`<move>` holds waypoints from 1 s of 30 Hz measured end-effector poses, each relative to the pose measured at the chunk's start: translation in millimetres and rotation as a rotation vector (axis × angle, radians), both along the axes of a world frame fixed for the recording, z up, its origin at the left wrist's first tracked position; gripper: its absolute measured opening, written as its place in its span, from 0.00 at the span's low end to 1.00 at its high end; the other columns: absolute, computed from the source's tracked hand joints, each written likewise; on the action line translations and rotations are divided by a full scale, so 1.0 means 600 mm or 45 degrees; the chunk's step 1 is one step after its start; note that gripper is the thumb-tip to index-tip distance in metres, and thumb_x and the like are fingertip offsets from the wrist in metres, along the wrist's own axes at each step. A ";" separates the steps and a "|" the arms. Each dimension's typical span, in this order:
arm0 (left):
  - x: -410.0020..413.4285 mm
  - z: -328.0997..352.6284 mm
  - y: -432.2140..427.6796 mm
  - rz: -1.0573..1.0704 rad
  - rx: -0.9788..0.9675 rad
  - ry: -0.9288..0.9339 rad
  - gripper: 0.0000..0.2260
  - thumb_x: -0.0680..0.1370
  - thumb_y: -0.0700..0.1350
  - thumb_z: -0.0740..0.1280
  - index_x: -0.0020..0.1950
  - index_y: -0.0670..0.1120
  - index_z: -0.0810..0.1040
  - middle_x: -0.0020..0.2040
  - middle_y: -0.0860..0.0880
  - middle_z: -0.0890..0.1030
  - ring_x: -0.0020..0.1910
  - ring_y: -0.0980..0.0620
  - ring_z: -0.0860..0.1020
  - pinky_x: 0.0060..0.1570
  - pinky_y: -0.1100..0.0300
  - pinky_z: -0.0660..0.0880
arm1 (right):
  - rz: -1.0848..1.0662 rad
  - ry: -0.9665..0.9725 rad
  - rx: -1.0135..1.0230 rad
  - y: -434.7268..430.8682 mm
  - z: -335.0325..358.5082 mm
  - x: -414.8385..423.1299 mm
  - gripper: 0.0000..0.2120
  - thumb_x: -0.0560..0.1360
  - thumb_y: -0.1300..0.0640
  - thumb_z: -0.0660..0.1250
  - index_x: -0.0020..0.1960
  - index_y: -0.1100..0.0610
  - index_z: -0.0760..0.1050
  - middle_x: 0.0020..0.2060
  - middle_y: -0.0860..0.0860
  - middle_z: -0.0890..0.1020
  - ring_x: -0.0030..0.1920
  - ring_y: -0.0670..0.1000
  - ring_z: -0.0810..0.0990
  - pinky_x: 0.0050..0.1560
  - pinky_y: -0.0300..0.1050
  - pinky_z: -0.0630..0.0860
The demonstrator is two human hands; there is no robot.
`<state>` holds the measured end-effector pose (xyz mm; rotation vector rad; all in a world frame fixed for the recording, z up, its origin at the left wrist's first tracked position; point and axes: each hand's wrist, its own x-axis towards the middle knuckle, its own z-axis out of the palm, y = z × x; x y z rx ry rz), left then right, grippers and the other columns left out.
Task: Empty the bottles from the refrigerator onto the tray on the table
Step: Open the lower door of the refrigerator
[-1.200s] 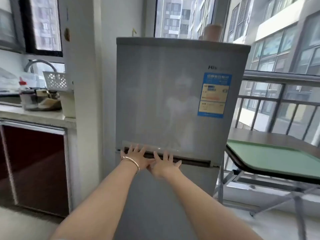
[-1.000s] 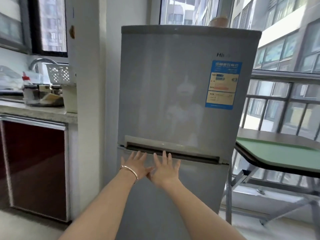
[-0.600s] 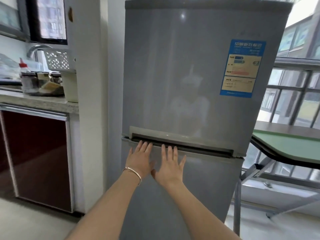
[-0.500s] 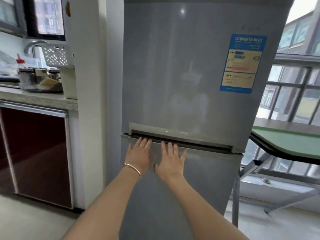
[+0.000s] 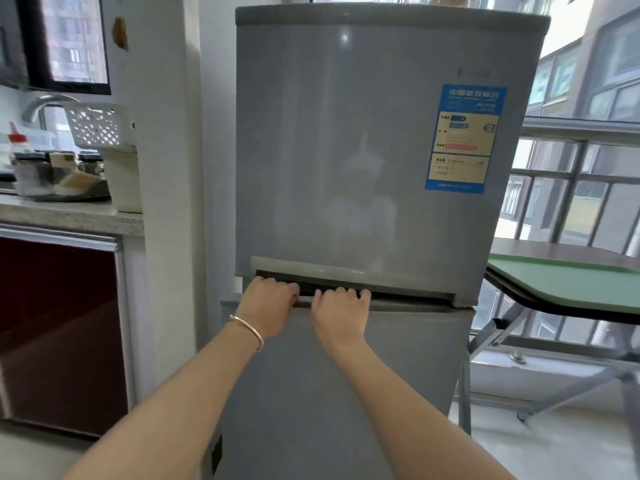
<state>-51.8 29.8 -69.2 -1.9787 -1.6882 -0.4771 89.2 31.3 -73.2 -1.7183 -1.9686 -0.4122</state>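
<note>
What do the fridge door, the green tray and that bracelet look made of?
The refrigerator door: likely painted sheet metal, grey satin finish; it gives a soft, blurred reflection. The tray: probably plastic, matte pale green, even colour with a raised rim. The bracelet on the left wrist: metal, polished, rose-gold tone; it shines as a thin bright band.

Silver-grey refrigerator (image 5: 346,150), and there's a blue-and-cream label (image 5: 464,140) on it; pale green tray (image 5: 571,284); glossy dark red cabinet door (image 5: 59,323) under a speckled grey bench (image 5: 69,214); white basket (image 5: 97,124) dotted with holes.
</note>
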 end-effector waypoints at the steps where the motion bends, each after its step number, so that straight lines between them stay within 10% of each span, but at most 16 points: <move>1: 0.001 0.007 -0.004 -0.067 -0.046 -0.067 0.06 0.78 0.45 0.61 0.50 0.49 0.77 0.46 0.49 0.83 0.44 0.45 0.81 0.41 0.56 0.71 | -0.029 0.034 -0.021 -0.003 0.005 0.007 0.21 0.81 0.52 0.52 0.39 0.57 0.79 0.43 0.55 0.85 0.45 0.58 0.81 0.63 0.57 0.63; 6: 0.023 0.034 -0.001 -0.246 -0.292 -0.126 0.17 0.79 0.47 0.63 0.68 0.53 0.70 0.63 0.49 0.76 0.59 0.47 0.77 0.54 0.51 0.75 | -0.140 0.143 -0.325 -0.010 0.043 0.040 0.06 0.74 0.55 0.62 0.42 0.56 0.75 0.48 0.54 0.83 0.49 0.57 0.81 0.60 0.55 0.68; 10: 0.069 0.047 0.018 -0.371 -0.483 -0.078 0.25 0.80 0.49 0.62 0.76 0.57 0.60 0.74 0.50 0.68 0.70 0.47 0.70 0.67 0.48 0.69 | -0.394 0.018 -0.657 -0.022 0.058 0.045 0.30 0.74 0.46 0.64 0.72 0.59 0.64 0.68 0.59 0.70 0.68 0.61 0.67 0.65 0.69 0.65; 17: 0.187 0.027 0.042 -0.629 -0.673 -0.042 0.23 0.83 0.51 0.54 0.77 0.61 0.54 0.80 0.52 0.54 0.76 0.47 0.62 0.73 0.47 0.62 | -0.499 0.065 -0.930 -0.070 0.073 0.118 0.48 0.75 0.38 0.59 0.77 0.60 0.34 0.78 0.59 0.40 0.78 0.62 0.37 0.69 0.77 0.47; 30: 0.374 0.006 -0.002 -0.965 -0.601 0.030 0.21 0.83 0.54 0.46 0.78 0.60 0.53 0.80 0.54 0.49 0.79 0.53 0.47 0.75 0.48 0.52 | -0.348 0.024 -0.957 -0.199 0.055 0.276 0.46 0.76 0.42 0.62 0.78 0.62 0.38 0.79 0.60 0.47 0.78 0.61 0.52 0.75 0.55 0.55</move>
